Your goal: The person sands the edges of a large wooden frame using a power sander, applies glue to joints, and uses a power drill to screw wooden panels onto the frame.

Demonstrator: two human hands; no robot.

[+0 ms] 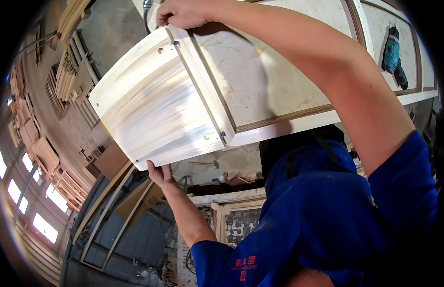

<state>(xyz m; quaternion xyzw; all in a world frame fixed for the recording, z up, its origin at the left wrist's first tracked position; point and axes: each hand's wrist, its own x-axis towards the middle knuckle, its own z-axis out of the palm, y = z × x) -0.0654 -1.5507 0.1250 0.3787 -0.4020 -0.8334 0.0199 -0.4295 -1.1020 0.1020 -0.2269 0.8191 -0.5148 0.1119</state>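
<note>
A pale board (155,105) with streaky whitish grain and several small round holes lies flat against the end of a long wooden frame with inset panels (279,71). Two small blue fittings show along the joint, where a narrow dark gap runs. My left hand (160,174) grips the board's near outer corner, fingers at the edge. Across at the far corner beside the frame, my right hand (186,14) is closed over the edge, its arm reaching across the frame. The undersides of both grips are hidden.
A teal cordless drill (391,50) rests on the frame at the right. A metal-ended hose (146,7) shows beyond the far corner. Stacked timber strips (68,76) stand at the left. Below lie a grey rack with wooden rails (112,225) and a cluttered bench edge (226,197).
</note>
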